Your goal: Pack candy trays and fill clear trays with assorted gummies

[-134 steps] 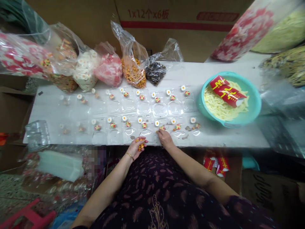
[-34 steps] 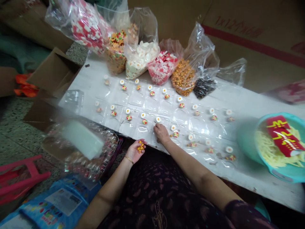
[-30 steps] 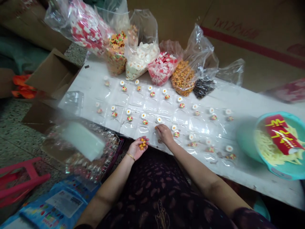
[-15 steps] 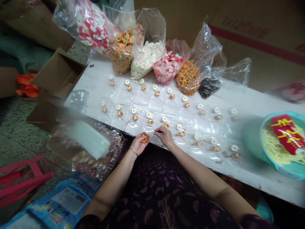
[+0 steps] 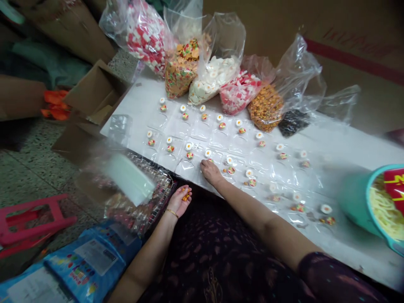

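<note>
My left hand (image 5: 180, 200) is cupped palm up just off the table's front edge, its fingers curled round several small orange pieces (image 5: 187, 194). Over the front row of clear plastic trays (image 5: 186, 168), my right hand (image 5: 211, 171) reaches down with its fingers pinched together; whatever they hold is hidden. Right beside its fingertips sit a white fried-egg charm (image 5: 208, 153) and a round red-and-green piece, partly covered by the hand. Similar pairs lie in both rows of trays, and some trays on the right also hold small orange pieces.
Along the back stand clear bags of small pieces: pink-and-white (image 5: 147, 38), orange-and-green (image 5: 180, 75), white (image 5: 212, 80), orange (image 5: 266, 107) and dark (image 5: 293, 122). A turquoise bucket (image 5: 356, 202) is at right. Cartons (image 5: 94, 94), a red stool (image 5: 34, 219) and blue packages (image 5: 91, 261) lie left.
My right hand has moved left and down onto a front-row tray. My left hand has drawn back from the trays, still holding the orange pieces. The view has shifted slightly.
</note>
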Motion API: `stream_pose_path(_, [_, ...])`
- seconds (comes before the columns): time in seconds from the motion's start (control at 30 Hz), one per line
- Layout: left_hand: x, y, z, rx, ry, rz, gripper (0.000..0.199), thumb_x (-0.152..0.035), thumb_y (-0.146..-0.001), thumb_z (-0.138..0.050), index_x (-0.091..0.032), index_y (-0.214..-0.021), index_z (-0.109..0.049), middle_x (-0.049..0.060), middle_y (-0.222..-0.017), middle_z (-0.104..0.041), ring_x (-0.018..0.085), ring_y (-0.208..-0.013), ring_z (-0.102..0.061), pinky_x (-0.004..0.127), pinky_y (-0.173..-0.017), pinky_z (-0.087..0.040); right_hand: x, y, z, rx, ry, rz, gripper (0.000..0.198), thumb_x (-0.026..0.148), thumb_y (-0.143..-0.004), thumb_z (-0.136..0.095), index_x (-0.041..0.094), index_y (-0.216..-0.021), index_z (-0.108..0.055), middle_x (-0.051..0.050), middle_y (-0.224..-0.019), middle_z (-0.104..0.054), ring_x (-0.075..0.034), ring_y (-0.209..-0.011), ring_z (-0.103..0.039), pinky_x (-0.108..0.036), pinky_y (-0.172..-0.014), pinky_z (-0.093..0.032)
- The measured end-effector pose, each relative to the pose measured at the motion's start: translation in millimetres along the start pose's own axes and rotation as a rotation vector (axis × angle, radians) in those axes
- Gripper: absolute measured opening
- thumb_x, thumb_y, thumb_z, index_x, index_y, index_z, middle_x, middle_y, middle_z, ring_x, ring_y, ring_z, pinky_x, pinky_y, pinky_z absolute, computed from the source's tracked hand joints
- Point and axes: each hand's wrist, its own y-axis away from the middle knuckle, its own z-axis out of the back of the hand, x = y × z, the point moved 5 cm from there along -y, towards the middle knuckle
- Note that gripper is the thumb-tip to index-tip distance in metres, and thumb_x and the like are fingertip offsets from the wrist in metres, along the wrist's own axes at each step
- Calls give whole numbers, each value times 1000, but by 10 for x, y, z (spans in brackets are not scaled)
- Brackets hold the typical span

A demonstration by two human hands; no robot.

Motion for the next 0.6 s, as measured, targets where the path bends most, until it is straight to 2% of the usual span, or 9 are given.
stream_pose_path(0.13, [-27, -38, -113, 37, 3, 8, 16, -5, -69, -59, -14, -82, -55, 2, -74, -61, 7, -60, -57, 16, -52, -44, 37, 181, -45, -9, 92, 123, 37, 4, -78, -39, 3, -112, -52, -19, -124, -46, -27, -113, -40, -39, -93, -35])
stream_pose_path(0.23, [-44, -63, -255, 70, -2, 10, 16, -6, -68, -61, -13, -81, -55, 3, -75, -62, 7, -61, -57, 16, -52, -44, 22, 212, 45, -12, 47, 128, 37, 4, -78, -38, 3, -113, -52, -18, -120, -50, -24, -111, -44, -37, -94, -36])
stream_pose_path(0.37, [-30, -102, -428, 66, -64, 9, 14, -11, -69, -63, -13, -80, -54, 2, -71, -61, 6, -56, -55, 14, -46, -40, 57, 364, 303, -149, -231, 48, 30, 17, -83, -43, 14, -110, -57, -11, -115, -54, -18, -104, -50, -31, -90, -41])
stream_pose_path(0.43, [38, -115, -537, 87, -132, 20, 14, -14, -69, -64, -13, -77, -53, 1, -66, -60, 5, -51, -53, 14, -43, -38, 115, 535, 365, -158, -397, 31, 26, 23, -81, -50, 20, -105, -59, -8, -107, -57, -17, -99, -53, -30, -85, -43])
stream_pose_path(0.53, [246, -109, -727, 147, -263, 65, 15, -19, -69, -65, -14, -75, -52, -1, -59, -56, 6, -48, -52, 14, -40, -35, 82, 816, 378, -167, -569, -92, 22, 18, -75, -57, 21, -96, -63, -5, -91, -62, -18, -88, -56, -30, -80, -44])
stream_pose_path(0.6, [412, -103, -851, 182, -357, 102, 16, -22, -70, -64, -15, -78, -52, 0, -63, -58, 7, -51, -54, 14, -41, -36, -102, 1000, 396, -232, -605, -223, 19, 15, -74, -58, 20, -91, -64, -3, -82, -64, -16, -80, -58, -29, -75, -46])
